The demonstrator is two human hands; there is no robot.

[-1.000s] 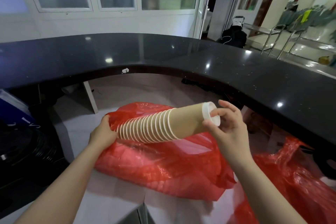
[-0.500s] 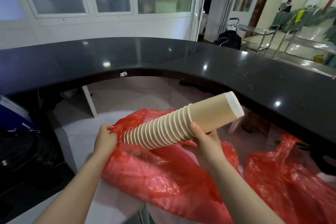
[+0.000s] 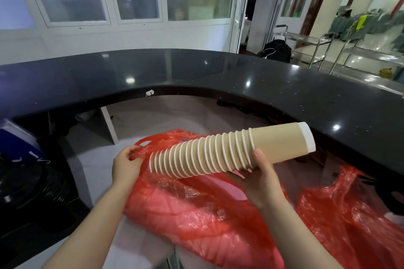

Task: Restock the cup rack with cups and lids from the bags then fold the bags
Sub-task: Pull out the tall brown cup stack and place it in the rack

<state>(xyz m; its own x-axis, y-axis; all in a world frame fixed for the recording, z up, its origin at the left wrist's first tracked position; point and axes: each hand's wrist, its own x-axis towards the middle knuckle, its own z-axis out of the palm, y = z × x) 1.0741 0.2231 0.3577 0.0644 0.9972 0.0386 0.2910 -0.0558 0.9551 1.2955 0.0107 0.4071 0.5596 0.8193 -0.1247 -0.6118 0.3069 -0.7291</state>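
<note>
Cup stack nearly clear of bag.
Left hand (image 3: 126, 165) pinches the red bag (image 3: 196, 209) mouth; cup stack (image 3: 229, 152), now drawn further out and raised, rests in right hand (image 3: 260, 183), gripped underneath, above the table (image 3: 91, 159). Rack next, likely.

Open air above the red bag (image 3: 196, 209), room to move there. The black curved counter (image 3: 240, 76) overhangs along the far side, its edge just beyond the cup stack (image 3: 229, 150). A second red bag (image 3: 349, 220) fills the right; black gear (image 3: 28, 185) crowds the left.
</note>
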